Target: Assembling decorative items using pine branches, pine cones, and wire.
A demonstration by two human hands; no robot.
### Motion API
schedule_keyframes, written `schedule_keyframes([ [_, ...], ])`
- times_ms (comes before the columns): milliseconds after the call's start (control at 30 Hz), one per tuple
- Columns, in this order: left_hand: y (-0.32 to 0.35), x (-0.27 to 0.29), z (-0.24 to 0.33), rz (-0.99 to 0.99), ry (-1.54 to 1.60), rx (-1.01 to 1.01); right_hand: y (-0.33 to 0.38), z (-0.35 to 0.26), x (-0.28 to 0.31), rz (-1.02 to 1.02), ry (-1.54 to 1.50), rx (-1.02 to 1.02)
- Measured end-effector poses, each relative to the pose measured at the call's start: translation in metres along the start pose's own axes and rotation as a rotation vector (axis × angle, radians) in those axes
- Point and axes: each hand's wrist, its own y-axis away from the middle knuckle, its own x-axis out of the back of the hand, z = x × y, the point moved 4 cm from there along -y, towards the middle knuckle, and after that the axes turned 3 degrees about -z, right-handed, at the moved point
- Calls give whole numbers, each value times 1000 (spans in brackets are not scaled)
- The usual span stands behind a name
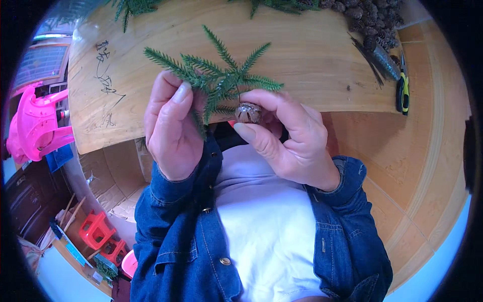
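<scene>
A green pine sprig (217, 76), with several needled branches spread out, is pinched between the thumb and fingers of my left hand (173, 128). My right hand (299, 138) grips a small brown pine cone (248, 114) between thumb and index finger, its top pale and shiny. The cone hangs just below the sprig's centre, and a thin dark stem or wire runs between them. Both hands are over the near edge of the wooden table (312, 65). My palms hide the lower end of the sprig.
Brown pine cones (370, 15) lie heaped at the far right. Beside them are dark thin wires (368, 61), a glittery grey roll (385, 63) and yellow-black pliers (403, 88). More sprigs (132, 7) lie at the far edge. Left are a pink chair (37, 123) and a cardboard box (118, 173).
</scene>
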Motion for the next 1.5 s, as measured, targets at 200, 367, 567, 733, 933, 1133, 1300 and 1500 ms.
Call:
schedule_keyframes([
  [200, 0, 0, -2, 89, 0, 28, 0, 6, -5, 21, -136, -74],
  [367, -2, 5, -5, 20, 30, 45, 4, 11, -7, 4, -208, -137],
  [567, 0, -5, -2, 96, -17, 54, 6, 18, -8, -5, -271, -164],
  [733, 0, -4, -4, 56, 29, 82, 4, 13, -7, -18, -242, -127],
  [933, -1, -1, -5, 6, 104, 82, 5, 15, -7, -25, -275, -187],
  [1133, 0, -1, -4, -127, 203, 84, 3, 17, -5, -1, -318, -222],
  [1300, 1, -3, -4, -166, 216, 85, 3, 21, -4, 44, -365, -206],
  [1500, -1, -3, -5, -84, 167, 15, 6, 20, 1, 61, -368, -228],
])
